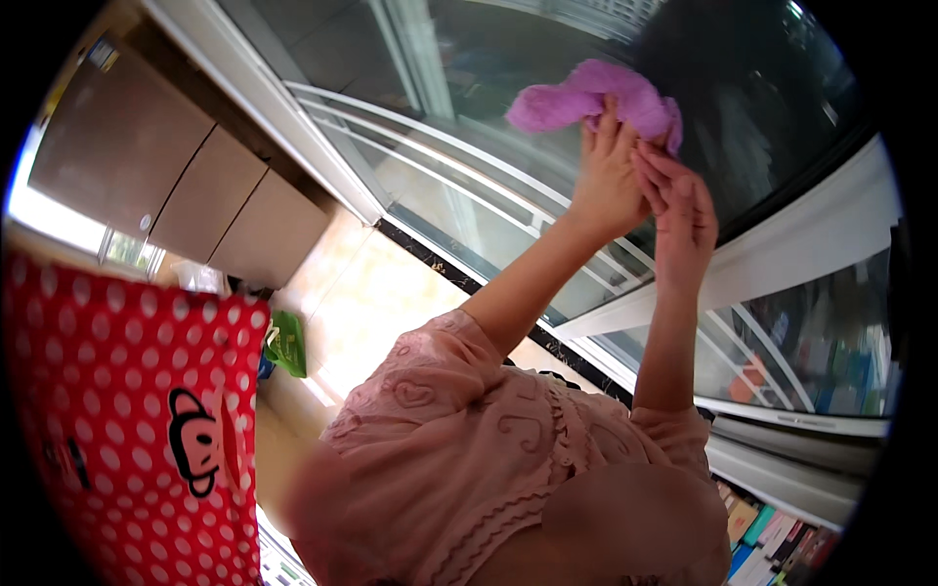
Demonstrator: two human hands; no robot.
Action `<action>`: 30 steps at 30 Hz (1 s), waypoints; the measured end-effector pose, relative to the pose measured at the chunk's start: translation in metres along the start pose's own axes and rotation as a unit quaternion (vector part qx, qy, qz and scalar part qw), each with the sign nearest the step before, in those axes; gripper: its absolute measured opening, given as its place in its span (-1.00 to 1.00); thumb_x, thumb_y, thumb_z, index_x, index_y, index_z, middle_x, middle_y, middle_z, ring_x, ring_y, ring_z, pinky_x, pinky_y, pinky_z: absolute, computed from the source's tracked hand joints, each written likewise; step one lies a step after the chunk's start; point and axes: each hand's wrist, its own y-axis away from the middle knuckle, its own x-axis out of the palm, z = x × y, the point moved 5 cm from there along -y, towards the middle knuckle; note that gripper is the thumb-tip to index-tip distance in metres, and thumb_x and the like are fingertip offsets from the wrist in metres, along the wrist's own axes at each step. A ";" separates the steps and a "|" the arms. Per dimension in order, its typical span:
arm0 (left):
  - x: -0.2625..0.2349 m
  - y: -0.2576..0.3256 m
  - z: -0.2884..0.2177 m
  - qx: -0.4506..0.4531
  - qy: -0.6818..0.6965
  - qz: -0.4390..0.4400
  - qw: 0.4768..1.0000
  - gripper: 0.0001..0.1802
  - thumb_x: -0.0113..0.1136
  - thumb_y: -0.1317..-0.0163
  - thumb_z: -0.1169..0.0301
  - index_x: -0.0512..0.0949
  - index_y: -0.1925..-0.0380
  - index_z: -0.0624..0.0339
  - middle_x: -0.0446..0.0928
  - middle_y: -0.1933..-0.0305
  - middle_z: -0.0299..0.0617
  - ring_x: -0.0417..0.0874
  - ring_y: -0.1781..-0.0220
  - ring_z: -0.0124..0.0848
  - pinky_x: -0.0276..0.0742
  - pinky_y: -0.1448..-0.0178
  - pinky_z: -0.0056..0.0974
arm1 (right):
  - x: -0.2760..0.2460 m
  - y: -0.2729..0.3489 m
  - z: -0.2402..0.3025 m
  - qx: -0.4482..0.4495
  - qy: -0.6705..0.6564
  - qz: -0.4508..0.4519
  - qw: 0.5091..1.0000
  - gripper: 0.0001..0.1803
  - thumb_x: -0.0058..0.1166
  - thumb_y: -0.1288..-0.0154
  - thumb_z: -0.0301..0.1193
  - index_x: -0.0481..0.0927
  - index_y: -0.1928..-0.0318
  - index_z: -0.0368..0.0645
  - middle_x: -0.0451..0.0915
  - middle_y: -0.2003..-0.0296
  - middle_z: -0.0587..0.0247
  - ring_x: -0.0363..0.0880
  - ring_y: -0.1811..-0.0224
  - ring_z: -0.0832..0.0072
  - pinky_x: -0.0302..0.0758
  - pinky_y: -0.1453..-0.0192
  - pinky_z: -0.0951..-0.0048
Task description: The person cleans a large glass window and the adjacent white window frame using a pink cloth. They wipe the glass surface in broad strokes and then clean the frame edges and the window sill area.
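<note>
A crumpled purple cloth lies against the dark glass pane of a sliding door. My left hand reaches up to it, its fingertips pressed into the cloth's lower side. Close beside it, my right hand has its fingers loosely bent and a little apart. The right fingertips meet the back of the left hand, just below the cloth's right corner. No object shows in the right hand.
White bars run across behind the glass, and a white door frame slants at the right. A red cloth with white dots hangs at the left. Beyond it stand a brown-grey refrigerator and a green bag on the tiled floor.
</note>
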 end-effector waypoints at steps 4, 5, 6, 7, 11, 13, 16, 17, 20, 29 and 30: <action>0.015 0.040 0.025 -0.039 0.006 0.045 0.998 -0.40 0.12 -0.05 0.20 0.37 -0.15 0.10 0.22 -0.23 0.10 0.00 -0.37 0.33 -0.08 -0.31 0.39 | 0.002 0.015 -0.032 0.071 -0.014 -0.011 0.997 -0.61 -0.25 -0.50 -0.27 0.44 0.00 -0.40 0.50 -0.06 -0.10 0.51 -0.12 0.18 0.42 -0.25 0.29; 0.021 0.053 0.033 -0.037 0.001 0.069 0.997 -0.39 0.11 -0.06 0.18 0.36 -0.16 0.10 0.22 -0.23 0.10 0.01 -0.36 0.33 -0.08 -0.31 0.38 | 0.001 0.020 -0.040 0.101 -0.017 -0.014 0.995 -0.61 -0.23 -0.50 -0.27 0.45 0.02 -0.40 0.52 -0.03 -0.09 0.53 -0.10 0.20 0.43 -0.23 0.29; 0.030 0.068 0.042 -0.034 -0.006 0.092 0.995 -0.39 0.11 -0.07 0.16 0.35 -0.16 0.09 0.23 -0.24 0.11 0.03 -0.35 0.33 -0.08 -0.32 0.37 | -0.001 0.025 -0.051 0.131 -0.021 -0.017 0.991 -0.61 -0.21 -0.49 -0.26 0.46 0.03 -0.40 0.54 0.00 -0.08 0.55 -0.08 0.22 0.45 -0.22 0.29; 0.040 0.085 0.051 -0.043 -0.016 0.094 0.995 -0.39 0.11 -0.08 0.14 0.35 -0.16 0.09 0.24 -0.22 0.11 0.08 -0.31 0.34 -0.06 -0.31 0.37 | -0.003 0.030 -0.064 0.144 -0.037 -0.019 0.989 -0.62 -0.18 -0.48 -0.27 0.47 0.04 -0.39 0.57 0.04 -0.02 0.56 -0.04 0.31 0.46 -0.19 0.34; 0.044 0.127 0.071 -0.061 -0.062 0.117 0.989 -0.52 0.07 -0.16 0.16 0.41 -0.04 0.15 0.26 -0.15 0.10 0.16 -0.25 0.24 -0.06 -0.31 0.36 | -0.001 0.052 -0.114 0.189 -0.048 -0.012 0.981 -0.65 -0.15 -0.47 -0.28 0.49 0.08 -0.38 0.61 0.12 0.09 0.60 0.04 0.44 0.50 -0.13 0.45; 0.048 0.150 0.083 -0.055 -0.055 0.134 0.988 -0.52 0.06 -0.18 0.16 0.40 -0.06 0.16 0.26 -0.14 0.11 0.15 -0.25 0.24 -0.06 -0.31 0.36 | -0.001 0.063 -0.135 0.205 -0.033 -0.003 0.978 -0.66 -0.14 -0.47 -0.30 0.50 0.12 -0.38 0.63 0.16 0.13 0.60 0.06 0.49 0.50 -0.10 0.49; 0.047 0.148 0.082 -0.066 -0.008 0.163 0.984 -0.50 0.01 -0.23 0.15 0.34 -0.12 0.15 0.22 -0.23 0.11 0.08 -0.31 0.25 -0.15 -0.35 0.32 | 0.008 0.061 -0.127 0.195 -0.014 -0.012 0.981 -0.69 -0.15 -0.47 -0.32 0.52 0.11 -0.37 0.63 0.17 0.18 0.58 0.07 0.55 0.48 -0.09 0.53; 0.045 0.140 0.077 -0.045 0.012 0.147 0.988 -0.49 0.00 -0.24 0.15 0.33 -0.14 0.15 0.20 -0.26 0.11 0.07 -0.33 0.24 -0.17 -0.36 0.31 | 0.010 0.058 -0.120 0.191 0.002 -0.017 0.982 -0.69 -0.16 -0.48 -0.33 0.52 0.10 -0.36 0.64 0.17 0.20 0.58 0.07 0.56 0.47 -0.09 0.54; 0.027 0.089 0.052 -0.025 0.059 0.032 0.997 -0.44 -0.02 -0.24 0.13 0.30 -0.18 0.16 0.14 -0.34 0.09 -0.05 -0.39 0.23 -0.25 -0.38 0.27 | 0.022 0.035 -0.065 0.100 0.108 -0.022 0.989 -0.73 -0.14 -0.47 -0.35 0.54 0.07 -0.28 0.64 0.19 0.27 0.56 0.10 0.61 0.44 -0.05 0.57; 0.047 0.097 0.048 0.018 -0.062 0.136 0.989 -0.37 0.03 -0.20 0.08 0.30 -0.19 0.24 0.25 -0.22 0.04 0.10 -0.29 0.25 -0.03 -0.27 0.27 | 0.005 0.053 -0.065 0.095 0.079 -0.091 0.988 -0.77 -0.12 -0.44 -0.37 0.57 0.10 -0.21 0.66 0.24 0.33 0.55 0.14 0.64 0.44 0.01 0.56; 0.047 0.107 0.050 0.006 -0.022 0.120 0.992 -0.37 0.04 -0.20 0.09 0.30 -0.19 0.24 0.26 -0.22 0.04 0.12 -0.29 0.24 -0.01 -0.27 0.25 | 0.004 0.059 -0.074 0.111 0.057 -0.087 0.988 -0.77 -0.11 -0.44 -0.36 0.57 0.11 -0.21 0.66 0.23 0.33 0.56 0.14 0.63 0.44 0.00 0.56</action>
